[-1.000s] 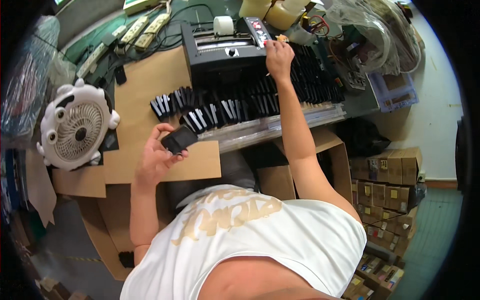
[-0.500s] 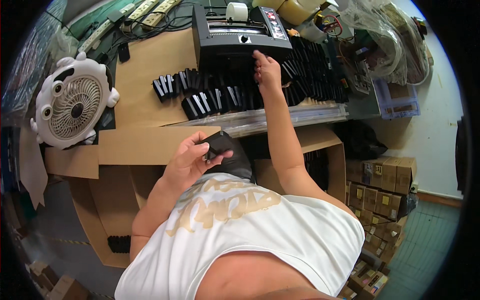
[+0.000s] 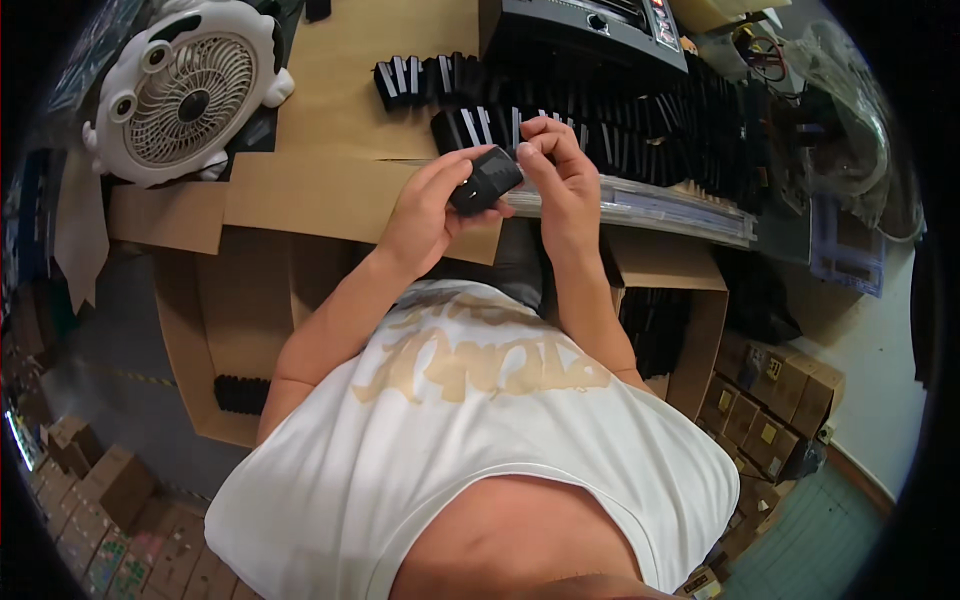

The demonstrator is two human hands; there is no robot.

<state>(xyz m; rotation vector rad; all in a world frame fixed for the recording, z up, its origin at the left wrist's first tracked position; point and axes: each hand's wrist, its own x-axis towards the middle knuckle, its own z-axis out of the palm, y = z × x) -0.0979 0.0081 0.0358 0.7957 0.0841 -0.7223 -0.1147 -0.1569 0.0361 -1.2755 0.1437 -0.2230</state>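
Note:
My left hand [image 3: 425, 205] is closed round a black power adapter [image 3: 490, 178], a small block with what look like metal prongs on one face. It is held up over the near edge of the table, in front of my chest. Right beside it is my right hand [image 3: 565, 180], thumb and index finger pinched together near the adapter's right end. Whatever sits in that pinch, if anything, is too small to make out. Beyond my hands, rows of similar black adapters [image 3: 480, 125] lie on the table under and before a black tape dispenser [image 3: 590, 45].
A white animal-shaped fan [image 3: 190, 105] stands at the left. Open cardboard boxes [image 3: 235, 300] are below the table edge, the right one [image 3: 700, 330] holding black pieces. Clear plastic strips [image 3: 660, 208] lie along the table's front. Stacked cartons [image 3: 780, 390] are at the right.
My right hand has come back from the tape dispenser's front to the adapter in my left hand. The view has shifted, and the left hand has turned the adapter.

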